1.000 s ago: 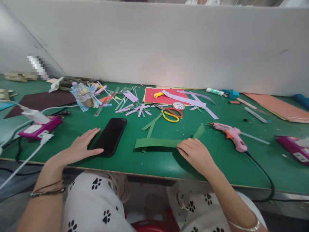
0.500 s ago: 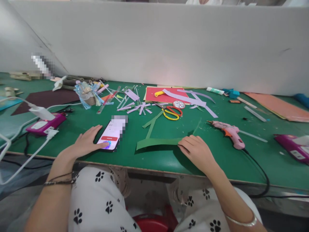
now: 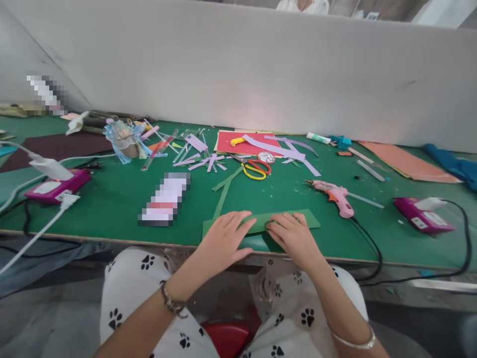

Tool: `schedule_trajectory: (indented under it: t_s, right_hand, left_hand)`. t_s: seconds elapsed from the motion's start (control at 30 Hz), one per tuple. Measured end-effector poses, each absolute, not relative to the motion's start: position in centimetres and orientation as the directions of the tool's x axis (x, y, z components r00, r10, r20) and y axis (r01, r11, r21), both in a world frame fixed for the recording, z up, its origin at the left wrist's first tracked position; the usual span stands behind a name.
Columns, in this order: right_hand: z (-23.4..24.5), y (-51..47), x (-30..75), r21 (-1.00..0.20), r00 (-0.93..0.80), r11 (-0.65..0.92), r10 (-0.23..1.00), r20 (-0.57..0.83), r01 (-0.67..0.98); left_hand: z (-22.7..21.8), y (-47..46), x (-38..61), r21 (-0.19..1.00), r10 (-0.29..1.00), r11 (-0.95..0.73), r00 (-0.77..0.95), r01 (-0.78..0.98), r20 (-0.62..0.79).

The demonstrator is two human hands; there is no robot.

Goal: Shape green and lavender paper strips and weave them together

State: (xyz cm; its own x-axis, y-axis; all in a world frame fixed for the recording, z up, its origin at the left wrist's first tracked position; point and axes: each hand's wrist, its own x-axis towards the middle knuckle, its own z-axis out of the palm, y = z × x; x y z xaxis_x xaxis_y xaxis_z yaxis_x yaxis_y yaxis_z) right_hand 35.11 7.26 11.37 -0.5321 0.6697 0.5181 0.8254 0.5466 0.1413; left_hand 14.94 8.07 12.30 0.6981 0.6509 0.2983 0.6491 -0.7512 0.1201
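Observation:
A wide green paper strip (image 3: 311,219) lies along the table's front edge under both hands. My left hand (image 3: 228,237) rests over its left part, fingers stretched out and thumb apart. My right hand (image 3: 293,235) has its fingers curled onto the strip right of the middle, the fingertips pressed on the paper. Behind my left hand lies a narrower green strip (image 3: 222,195) with a forked end. Scissors (image 3: 255,170) with red and yellow handles lie beyond it. To the left is a phone (image 3: 164,201), its screen blurred out.
A pink glue gun (image 3: 335,195) lies at right, its cord running off the front edge. Purple power strips, one left (image 3: 55,186) and one right (image 3: 423,215), have cables. Lilac paper strips (image 3: 276,147) and red paper (image 3: 225,142) lie near the grey partition (image 3: 238,69).
My left hand has left the phone and moved right onto the green strip. My right hand stays at the strip, which now lies lower along the edge. The view has shifted slightly.

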Motion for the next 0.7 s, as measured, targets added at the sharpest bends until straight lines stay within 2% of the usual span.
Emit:
schedule_trajectory:
  t_s: [0.13,0.23,0.37,0.47,0.6,0.7]
  right_hand:
    - [11.2,6.5,35.9,0.062,-0.525,0.57,0.703,0.48,0.819]
    - [11.2,6.2,36.1,-0.001,-0.507,0.566,0.74,0.441,0.825]
    - [11.5,6.4,35.8,-0.044,-0.554,0.616,0.736,0.39,0.787]
    - [11.9,7.0,35.4,-0.064,-0.583,0.63,0.748,0.318,0.774]
    - [12.3,7.9,34.9,0.001,-0.59,0.608,0.77,0.241,0.794]
    - [12.3,8.5,34.7,0.086,-0.603,0.605,0.752,0.267,0.792]
  left_hand:
    - [11.7,8.9,16.9,0.055,0.625,-0.779,0.765,0.625,0.157]
    - [11.4,9.4,16.7,0.015,0.607,-0.789,0.774,0.615,0.179]
    - [11.3,9.4,15.7,0.045,0.602,-0.793,0.772,0.607,0.205]
    - [11.5,9.3,14.5,0.085,0.648,-0.758,0.733,0.646,0.209]
    - [11.6,9.6,13.1,0.196,0.73,-0.682,0.64,0.704,0.242]
    - [11.3,9.8,12.9,0.285,0.781,-0.624,0.571,0.728,0.253]
